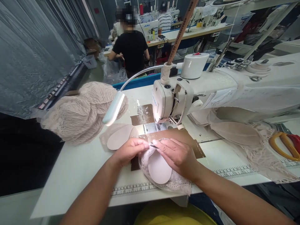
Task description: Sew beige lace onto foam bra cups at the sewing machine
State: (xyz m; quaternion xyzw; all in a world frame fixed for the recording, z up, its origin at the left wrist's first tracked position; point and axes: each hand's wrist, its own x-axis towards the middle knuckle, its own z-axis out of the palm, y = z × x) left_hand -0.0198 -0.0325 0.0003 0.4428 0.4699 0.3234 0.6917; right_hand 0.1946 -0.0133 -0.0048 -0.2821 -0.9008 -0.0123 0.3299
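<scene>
Head view: left hand [131, 149] and right hand [179, 153] tightly pinch the lace-trimmed cup [160, 169] by its edge facing the sewing machine [167, 98].

From head height, one camera is looking forward and down, close over the hands [181, 154] and desk [82, 170].

Lamp [113, 109]: landmark; pale head, bendy metal neck.
Curtain [42, 43]: grey, folded, left of lamp.
Bin [90, 62]: translucent, on floor, beyond lamp, to its left.
Carton [92, 44]: brown, same side of lamp, farther off.
Co-worker [131, 50]: black top, back turned, beyond lamp.
Striped shirt [164, 22]: second person, farther beyond lamp, rightward.
Far machine [151, 28]: JUKI lettering, beyond lamp, rightward.
Stick [181, 32]: brown, tilted, right of lamp, rising above it.
Scissors [277, 142]: orange handle, far right of lamp.
</scene>
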